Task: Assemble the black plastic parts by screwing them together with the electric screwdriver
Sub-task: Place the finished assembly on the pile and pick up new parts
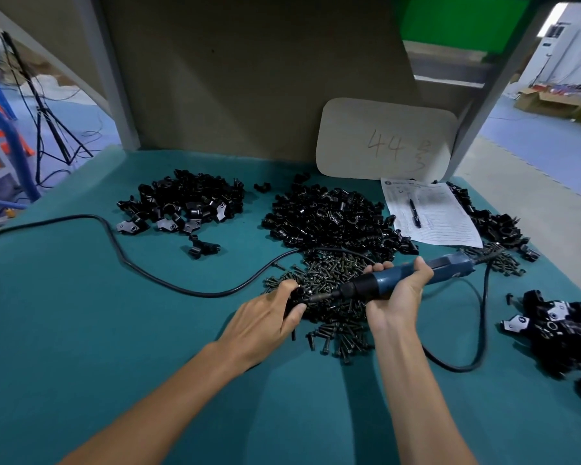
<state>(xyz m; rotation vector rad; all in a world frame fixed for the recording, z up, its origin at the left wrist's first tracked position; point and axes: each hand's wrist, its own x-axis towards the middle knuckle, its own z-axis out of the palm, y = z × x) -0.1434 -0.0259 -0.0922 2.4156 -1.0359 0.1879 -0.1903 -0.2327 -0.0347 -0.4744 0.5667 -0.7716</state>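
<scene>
My right hand grips the blue electric screwdriver, held level with its bit pointing left. The bit tip meets a small black plastic part that my left hand holds; my fingers hide most of it. Both hands hover over a heap of dark screws in the middle of the green table. Loose black parts lie in a pile at the back left and a larger pile at the back centre.
The screwdriver's black cord loops across the table to the left and behind my right wrist. A paper form with a pen lies at the back right. Screwed-together black pieces are heaped at the right edge. A beige card marked 44 leans on the back wall.
</scene>
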